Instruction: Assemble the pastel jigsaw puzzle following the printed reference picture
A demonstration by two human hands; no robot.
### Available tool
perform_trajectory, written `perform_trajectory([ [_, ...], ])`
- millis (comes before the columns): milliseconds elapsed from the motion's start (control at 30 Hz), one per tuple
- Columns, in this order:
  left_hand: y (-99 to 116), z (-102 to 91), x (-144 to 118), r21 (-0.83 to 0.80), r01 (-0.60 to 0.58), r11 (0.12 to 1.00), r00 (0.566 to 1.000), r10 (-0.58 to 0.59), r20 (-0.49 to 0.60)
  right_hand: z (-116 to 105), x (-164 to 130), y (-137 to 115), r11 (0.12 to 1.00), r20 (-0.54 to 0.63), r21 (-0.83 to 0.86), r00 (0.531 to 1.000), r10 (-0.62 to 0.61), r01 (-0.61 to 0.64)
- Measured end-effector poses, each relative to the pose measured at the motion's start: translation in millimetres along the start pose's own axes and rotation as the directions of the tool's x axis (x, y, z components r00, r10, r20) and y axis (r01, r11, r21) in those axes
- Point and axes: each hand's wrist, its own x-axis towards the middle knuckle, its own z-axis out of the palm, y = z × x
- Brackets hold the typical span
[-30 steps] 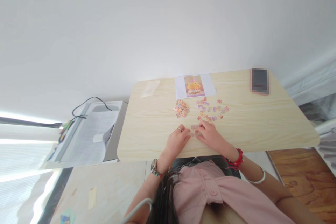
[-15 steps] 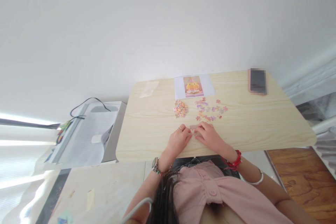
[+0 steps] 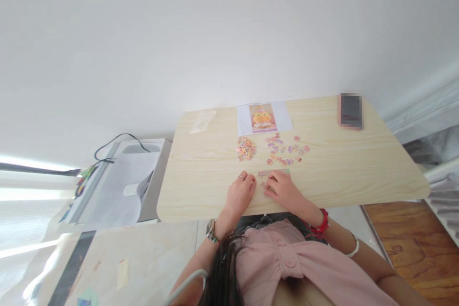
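On the table near its front edge lies a joined strip of jigsaw puzzle (image 3: 264,173), partly covered by my right hand. My right hand (image 3: 285,191) bends over it, thumb and fingertips around puzzle pieces whose outlines are mostly hidden. A small loose puzzle piece (image 3: 262,184) shows between the two hands. My left hand (image 3: 241,195) rests just left of the strip with fingers curled in; whatever they hold is hidden. Beyond my hands are a heap of puzzle pieces (image 3: 245,148) and, to its right, spread-out pink, purple and orange puzzle pieces (image 3: 282,160).
A paper sheet with a printed yellow character picture (image 3: 263,118) lies at the table's (image 3: 358,167) wall side. A phone (image 3: 351,111) is at the far right. Left of the table stands a white storage unit (image 3: 150,201) bearing lined paper (image 3: 124,191) and a black cable (image 3: 120,135).
My left hand has drawn slightly left, away from the strip. My right hand has shifted a little, uncovering more of the strip and a loose piece.
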Motion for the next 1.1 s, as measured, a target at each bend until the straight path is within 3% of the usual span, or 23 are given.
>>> perform_trajectory([
  [100,-2.5,2.1,-3.5,-0.036,-0.016,0.999,1.000,0.015,-0.024,-0.8,-0.1,3.8,1.000,-0.018,0.016,1.000,0.025,-0.025],
  [267,0.1,5.6,-2.6,-0.035,-0.130,0.991,0.991,0.131,0.028,0.6,1.3,5.4,1.000,0.019,0.029,1.000,0.010,-0.010],
  [500,7.3,3.0,2.6,-0.016,-0.132,0.991,0.989,0.133,0.066,-0.6,-1.0,4.9,0.998,0.025,-0.054,0.999,-0.020,0.021],
  [700,11.8,-1.8,6.4,-0.029,-0.137,0.990,0.990,0.137,0.025,-18.4,-8.1,26.7,0.991,-0.141,-0.111,0.988,0.062,-0.078],
  [900,19.8,-3.9,13.5,-0.030,-0.185,0.982,0.983,0.185,0.009,-40.4,-14.6,55.8,0.949,-0.344,-0.181,0.920,0.185,-0.258],
  [1100,24.0,-6.5,20.3,-0.016,-0.210,0.977,0.977,0.211,0.015,-43.5,-23.3,69.9,0.913,-0.406,-0.201,0.878,0.253,-0.356],
])
